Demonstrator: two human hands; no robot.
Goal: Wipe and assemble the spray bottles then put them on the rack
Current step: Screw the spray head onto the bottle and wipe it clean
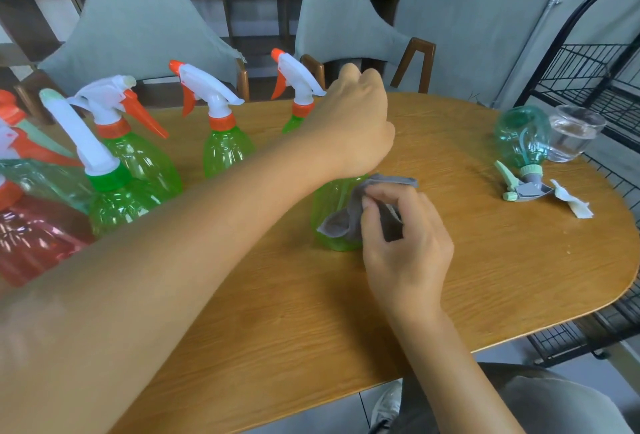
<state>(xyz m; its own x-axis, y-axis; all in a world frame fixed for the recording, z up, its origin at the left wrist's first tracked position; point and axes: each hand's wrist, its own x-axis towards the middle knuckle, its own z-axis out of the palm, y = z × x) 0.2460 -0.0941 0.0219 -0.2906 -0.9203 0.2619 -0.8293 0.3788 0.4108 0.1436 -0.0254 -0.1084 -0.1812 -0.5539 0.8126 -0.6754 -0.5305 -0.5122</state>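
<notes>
- While the right hand (405, 243) pinches the grey cloth (349, 222) against the green bottle (329, 215) at centre frame, that grip is thumb and fingertips bunching the fabric.
- Left hand (353, 125) comes over from above, fingers curled down at the bottle's top; what that grip closes on is hidden behind the hand, so I cannot tell.
- To wipe well, I'd say: steady the neck from above, turn the bottle, and sweep the cloth all the way round.
- Bottle looks translucent green, upright on the tabletop (485, 277), mid-frame; its top is covered.
- Left of frame, a row of assembled spray bottles (225, 142) with white and orange triggers stands waiting.
- Right of frame, a pale teal bottle (523, 139) lies tipped beside a glass cup (575, 132).
- Black wire rack (588, 69) sits at the far right edge.
</notes>
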